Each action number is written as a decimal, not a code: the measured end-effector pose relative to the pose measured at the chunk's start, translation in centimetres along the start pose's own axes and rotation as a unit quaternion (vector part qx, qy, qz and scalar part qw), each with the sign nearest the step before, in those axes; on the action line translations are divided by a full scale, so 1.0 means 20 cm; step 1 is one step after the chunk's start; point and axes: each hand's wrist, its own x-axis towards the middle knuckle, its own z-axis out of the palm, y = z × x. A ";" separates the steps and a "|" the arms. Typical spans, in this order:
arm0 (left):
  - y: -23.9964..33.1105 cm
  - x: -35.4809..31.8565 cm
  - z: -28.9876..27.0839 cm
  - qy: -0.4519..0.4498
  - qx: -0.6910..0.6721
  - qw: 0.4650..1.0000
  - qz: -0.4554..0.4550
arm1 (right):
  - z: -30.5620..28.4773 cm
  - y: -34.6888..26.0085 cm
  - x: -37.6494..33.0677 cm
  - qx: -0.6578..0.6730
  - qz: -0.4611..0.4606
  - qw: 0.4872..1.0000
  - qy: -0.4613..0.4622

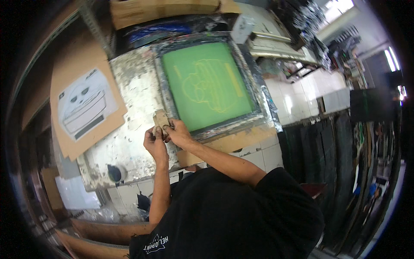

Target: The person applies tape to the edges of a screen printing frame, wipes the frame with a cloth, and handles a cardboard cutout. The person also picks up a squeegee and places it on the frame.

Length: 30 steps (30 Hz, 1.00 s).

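Observation:
Both hands are together over the worktable, at the near left corner of a screen-printing frame (254, 96). Between their fingers is a small tan piece (161, 119), flat and angular like folded cardboard or tape; its exact kind is unclear. My left hand (155, 143) pinches its lower end, fingers closed. My right hand (177, 132) closes on its right side, fingers curled and partly hidden. Beside them, the frame holds a green mesh (172, 95) bearing a yellowish line drawing and two yellowish strips.
The paint-stained worktable (133, 90) carries a brown cardboard sheet (114, 103) with a printed drawing (88, 101) at the left. A small dark-topped cup (114, 173) stands near its front edge. A white box (242, 29) is behind the frame. Dark upright panels (319, 151) stand at the right.

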 end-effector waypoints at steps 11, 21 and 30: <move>-0.25 -0.31 0.67 -0.205 0.150 0.964 0.077 | -0.89 -0.19 -0.16 -0.245 -0.098 0.952 0.157; -0.33 -0.52 1.03 -0.289 -0.106 0.924 -0.225 | -1.41 -0.22 -0.37 -0.272 -0.123 0.954 -0.013; -0.40 -0.57 0.85 -0.205 -0.078 0.939 -0.265 | -2.28 -0.02 0.12 -0.543 -0.090 0.793 0.261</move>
